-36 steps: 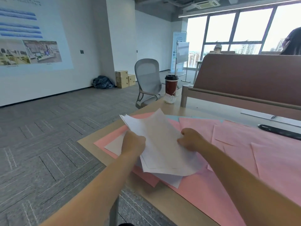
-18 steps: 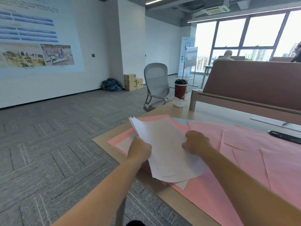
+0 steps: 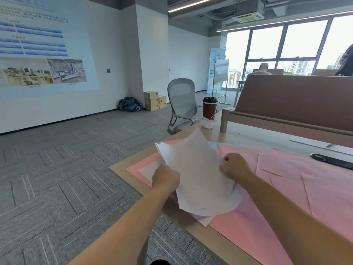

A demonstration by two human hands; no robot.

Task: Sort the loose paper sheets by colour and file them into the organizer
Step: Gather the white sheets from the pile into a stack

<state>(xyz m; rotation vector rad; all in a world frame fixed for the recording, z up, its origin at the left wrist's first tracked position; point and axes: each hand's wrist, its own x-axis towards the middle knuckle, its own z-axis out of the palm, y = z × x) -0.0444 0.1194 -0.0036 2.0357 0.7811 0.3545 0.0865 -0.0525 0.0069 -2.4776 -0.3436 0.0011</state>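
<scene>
A stack of white sheets (image 3: 196, 175) is lifted off the table corner, tilted up toward me. My left hand (image 3: 165, 178) grips its left edge and my right hand (image 3: 234, 166) grips its right edge, fingers curled round the paper. One more white sheet (image 3: 148, 169) lies flat under the stack on the left. Several pink sheets (image 3: 298, 175) cover the wooden table (image 3: 122, 170) to the right, and a strip of light blue paper (image 3: 213, 144) shows behind them. No organizer is visible.
A dark red paper cup (image 3: 209, 109) with a black lid stands at the table's far corner. A brown desk divider (image 3: 294, 104) runs along the back. A black flat object (image 3: 332, 161) lies at the right. A grey office chair (image 3: 182, 104) stands beyond the corner.
The white stack has been raised and tilted more upright between both hands. My head has lifted, so more of the room and ceiling shows.
</scene>
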